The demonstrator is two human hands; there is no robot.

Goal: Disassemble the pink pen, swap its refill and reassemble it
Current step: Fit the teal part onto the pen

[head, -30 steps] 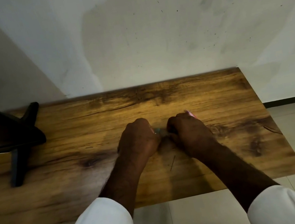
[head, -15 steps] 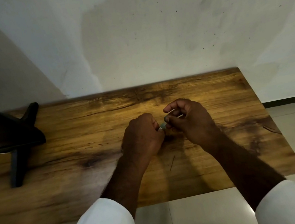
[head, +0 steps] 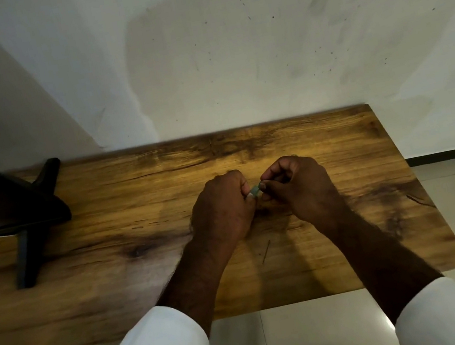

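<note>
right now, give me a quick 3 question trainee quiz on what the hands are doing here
1. True or false: the left hand and right hand are both closed around a small part held between them.
2. Multiple choice: where are the hands? A) over the middle of the table B) off the table's right edge C) resting on the black stand
3. Short answer: can you see a whole pink pen in this view?

Key
1. True; only a small greenish bit shows between the fingertips.
2. A
3. No; the hands hide most of what they hold.
</note>
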